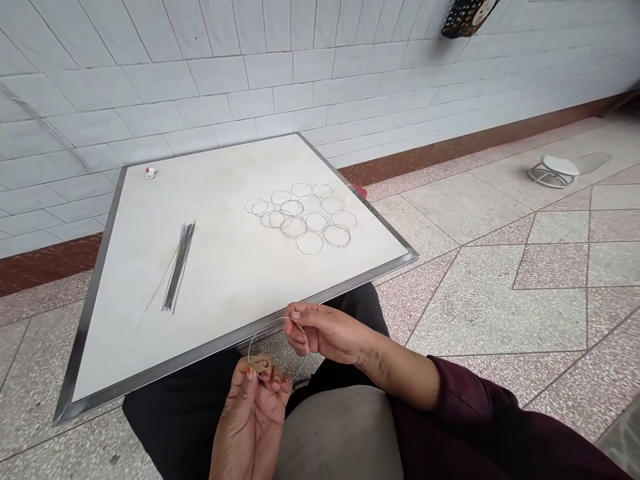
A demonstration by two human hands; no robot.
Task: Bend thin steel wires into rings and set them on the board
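Over my lap, just off the table's near edge, a thin wire ring (249, 347) is held between my two hands. My left hand (253, 407) is closed, thumb and fingers pinching the lower left of the ring. A small tan piece (259, 364) shows at those fingertips; whether it is held or wrapped on a finger I cannot tell. My right hand (325, 330) pinches the ring near its top right, fingers curled. Several similar wire rings (310, 242) lie overlapping on the right of the table. A bundle of straight wires (179, 270) lies on the left, one wire slanting out.
The white table (225, 267) has a grey metal rim and stands by a tiled wall (210, 80). A small white and red object (151, 173) sits at its far left corner. On the floor at right is a round white-topped stool (554, 171). A dark patterned item (467, 17) hangs above.
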